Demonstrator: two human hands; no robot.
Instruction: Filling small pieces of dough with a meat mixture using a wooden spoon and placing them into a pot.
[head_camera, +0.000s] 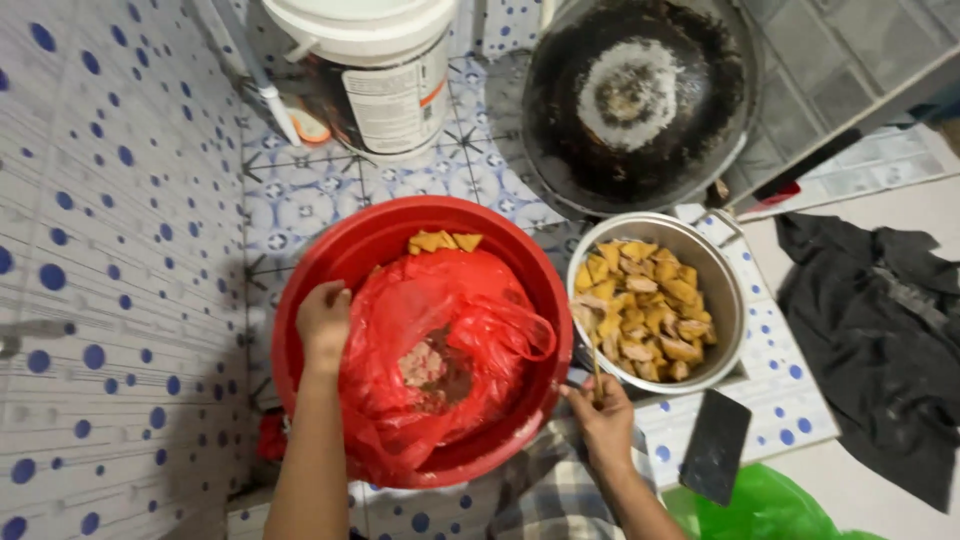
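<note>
A round red basin (300, 290) sits at the centre of the frame on a tiled floor (300, 190) with blue dots. A crumpled red plastic bag (440, 340) fills most of it, glossy and creased, with a loop handle sticking out to the right. Through a gap in the bag a pale and brown lump shows, too unclear to identify. A few yellow wedge-shaped pieces (440, 241) peek out above the bag at the basin's far rim.

The basin's near rim is partly hidden by the bag and by a checked cloth at the bottom edge. Both forearms are cut off by the lower frame.

The left hand (324, 322), centre left, rests curled against the bag inside the basin's left side. The right hand (603, 418), lower right of centre, is loosely closed on a thin stick (594, 372) that points up towards a metal pot (728, 290).

That pot, right of the basin, holds yellow and tan chunks. Above it a blackened wok (637, 100) leans. A white bucket (375, 70) stands top centre. A dark phone (716, 446) lies lower right, beside a black cloth (880, 330).
</note>
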